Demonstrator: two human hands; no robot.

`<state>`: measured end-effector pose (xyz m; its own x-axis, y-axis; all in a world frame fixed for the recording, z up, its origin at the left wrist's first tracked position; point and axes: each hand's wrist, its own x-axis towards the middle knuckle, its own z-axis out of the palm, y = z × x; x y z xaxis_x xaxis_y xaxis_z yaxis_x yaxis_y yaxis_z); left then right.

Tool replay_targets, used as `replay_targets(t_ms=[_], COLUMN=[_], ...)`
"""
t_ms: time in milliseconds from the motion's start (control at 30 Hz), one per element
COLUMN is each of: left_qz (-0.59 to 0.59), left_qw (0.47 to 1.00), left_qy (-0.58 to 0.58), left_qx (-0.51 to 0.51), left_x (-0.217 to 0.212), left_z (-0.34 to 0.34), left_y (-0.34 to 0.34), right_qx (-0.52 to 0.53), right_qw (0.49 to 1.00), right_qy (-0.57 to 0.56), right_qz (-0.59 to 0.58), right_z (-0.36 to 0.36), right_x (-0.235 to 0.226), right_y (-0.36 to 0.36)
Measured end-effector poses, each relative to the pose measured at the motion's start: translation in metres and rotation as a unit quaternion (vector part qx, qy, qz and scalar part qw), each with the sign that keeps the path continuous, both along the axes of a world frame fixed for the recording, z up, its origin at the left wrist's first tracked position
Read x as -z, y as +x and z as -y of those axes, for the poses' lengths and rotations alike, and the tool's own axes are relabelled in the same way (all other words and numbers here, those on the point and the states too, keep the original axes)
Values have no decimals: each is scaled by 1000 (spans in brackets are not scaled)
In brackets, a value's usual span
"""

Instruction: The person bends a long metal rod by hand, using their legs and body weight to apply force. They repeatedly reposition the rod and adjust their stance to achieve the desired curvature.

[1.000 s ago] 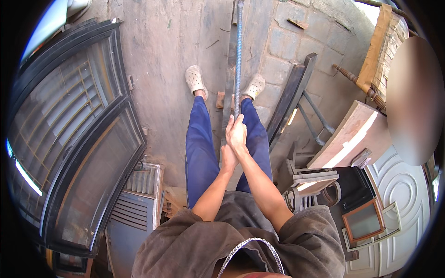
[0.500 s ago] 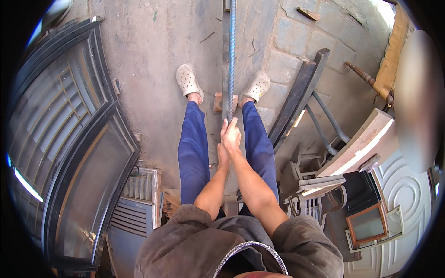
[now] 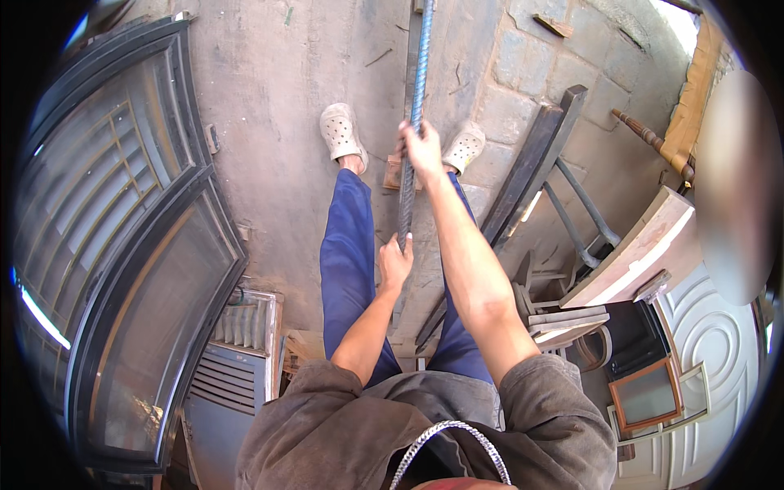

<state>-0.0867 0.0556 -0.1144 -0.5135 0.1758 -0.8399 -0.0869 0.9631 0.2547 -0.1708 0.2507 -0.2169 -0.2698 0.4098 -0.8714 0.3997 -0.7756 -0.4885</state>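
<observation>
A long ribbed steel bar [image 3: 420, 73], bluish along its far part and darker near me, runs from the far edge of the view down between my legs. My left hand [image 3: 395, 263] is closed around its near end. Farther up the bar, level with my shoes, my right hand [image 3: 422, 153] is wrapped round it, its fingers partly hidden. Beneath the bar a long, narrow dark strip [image 3: 412, 41] lies along the ground, and a small reddish wooden block [image 3: 392, 172] sits next to it between my feet.
Dark-framed window panels [image 3: 155, 204] stand on the left, beside a louvred shutter [image 3: 229, 380]. On the right are dark beams [image 3: 527, 167], a pale wooden board [image 3: 633, 249], a turned wooden leg [image 3: 645, 135], small frames [image 3: 647, 396] and a white panelled door [image 3: 714, 335].
My hands were together on the bar's near end. Now the right hand has slid well up the bar, while the left is slightly lower. The bar tilts a little more to the right.
</observation>
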Motion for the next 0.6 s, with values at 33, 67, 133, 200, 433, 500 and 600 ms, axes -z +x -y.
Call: replay_targets(t_ms=[33, 67, 133, 200, 433, 500, 600], left_qz=[-21, -41, -41, -56, 23, 118, 75], left_qw=[999, 998, 997, 996, 994, 988, 993], left_qy=[24, 46, 68, 62, 94, 93, 48], left_qx=[0, -2, -12, -9, 48, 30, 78], left_x=[-10, -19, -32, -30, -79, -115, -180], left_z=[-3, -9, -11, -2, -11, -23, -19], left_y=[0, 1, 13, 22, -25, -52, -83], right_qx=[26, -2, -40, -21, 109, 140, 223], right_qw=[999, 993, 986, 987, 990, 987, 968], right_qy=[-15, -36, 99, 85, 24, 9, -69], right_qz=[45, 112, 128, 136, 81, 82, 95], right_z=[-25, -37, -28, -25, -56, -63, -47], right_x=[-5, -12, -3, -24, -109, -108, -116], right_y=[-19, -29, -13, -16, -15, -5, 1])
